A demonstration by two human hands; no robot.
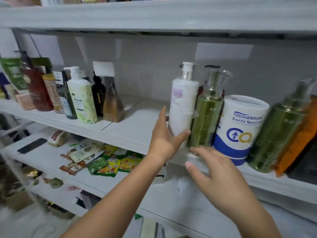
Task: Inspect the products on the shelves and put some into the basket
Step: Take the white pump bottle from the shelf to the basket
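Head view is looking at a white shelf running across the frame, with stock in two clusters and a bare stretch between. Landmark: the white pump bottle, standing upright near the shelf's front lip. Touching its right side is a green pump bottle; right of that a white and blue canister, then a second green bottle leaning, then an orange pack. Well left of the white bottle a group of shampoo bottles is standing, with open shelf in between. Below and left of it, snack packets are lying on the lower shelf. No basket in view.

Left hand is cupping the white bottle low down, thumb across the front, fingers going behind; they are mostly hidden, so a full wrap is a guess. Right hand is hovering just below and right of the bottle, fingers spread, holding nothing.

Handling guess: rigid plastic, smooth film wrap, likely slippery and fairly heavy if full. Best grip is mid-body, not the pump neck. Front lip sits right beneath it, so lift before pulling out. Upper shelf is leaving headroom above the pump. Free room is lying left; the right side is crowded and the green neighbour could tip.
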